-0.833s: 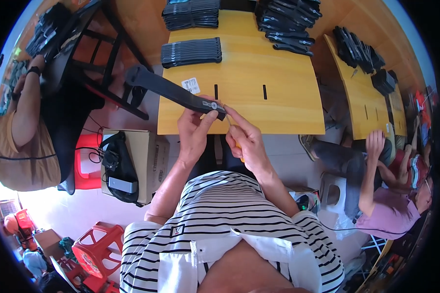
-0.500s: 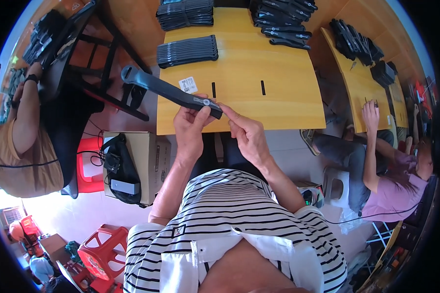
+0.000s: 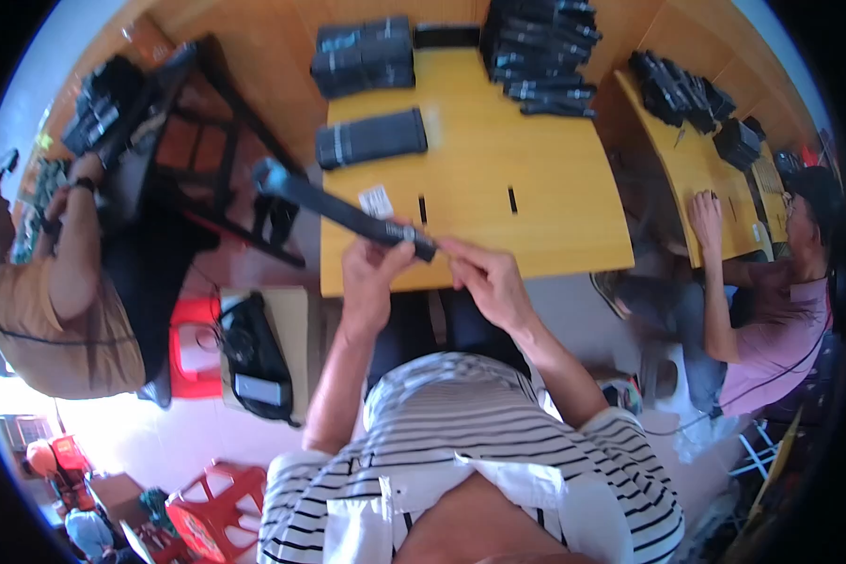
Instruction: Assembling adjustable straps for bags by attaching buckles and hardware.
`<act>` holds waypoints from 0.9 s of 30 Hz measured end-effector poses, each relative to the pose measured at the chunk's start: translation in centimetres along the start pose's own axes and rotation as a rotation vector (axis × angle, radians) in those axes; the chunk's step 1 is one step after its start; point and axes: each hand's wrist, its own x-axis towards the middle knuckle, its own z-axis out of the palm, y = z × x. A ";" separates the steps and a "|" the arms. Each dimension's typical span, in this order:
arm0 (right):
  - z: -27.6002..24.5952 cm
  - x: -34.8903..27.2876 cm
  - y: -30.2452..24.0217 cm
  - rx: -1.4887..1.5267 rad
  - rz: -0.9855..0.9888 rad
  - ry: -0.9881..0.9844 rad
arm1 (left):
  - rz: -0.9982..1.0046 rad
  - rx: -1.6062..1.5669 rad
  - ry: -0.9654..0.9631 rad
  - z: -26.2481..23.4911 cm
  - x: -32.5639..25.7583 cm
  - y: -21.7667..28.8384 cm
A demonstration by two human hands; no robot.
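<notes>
A long black strap (image 3: 334, 208) slants over the table's near edge, its far-left end rounded with an opening in it. Small white print marks its near end. My left hand (image 3: 371, 287) grips that near end, thumb on top and fingers beneath. At the very tip of the strap is my right hand (image 3: 492, 282), its thumb and forefinger pinched together. Whether they hold the strap's edge or something small is too blurred to tell. Beyond the strap, a stack of similar black straps (image 3: 371, 139) lies on the yellow table (image 3: 479, 155), with a white label (image 3: 375, 202) nearer me.
Bundled black straps (image 3: 362, 58) and a loose pile (image 3: 543, 47) stand at the table's back. Two narrow dark slots mark the tabletop. A cardboard box (image 3: 291, 348) carrying a black bag sits at my left. People work at tables on both sides; a red stool (image 3: 218, 508) stands lower left.
The whole view has shifted, so the scene sits lower and a little to the right, with more blur. My hands keep nearly the same hold; the right fingertips sit slightly farther off the strap's tip.
</notes>
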 end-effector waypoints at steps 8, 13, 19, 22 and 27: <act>-0.3 -1.3 -1.1 -0.112 0.036 0.009 | -0.030 -0.053 -0.094 -0.3 0.1 -1.7; 0.0 -3.6 1.1 -0.015 0.043 0.227 | -0.184 0.072 -0.292 1.0 2.0 -2.0; 0.2 -5.5 2.7 -0.017 0.158 0.159 | -0.240 0.167 -0.245 1.0 1.0 -3.2; 0.3 -4.4 2.8 -0.036 0.192 0.096 | -0.176 0.044 -0.041 1.1 -0.2 -3.5; 1.3 -1.7 1.9 -0.145 0.065 0.010 | -0.044 -0.151 0.033 -0.6 -0.6 -3.5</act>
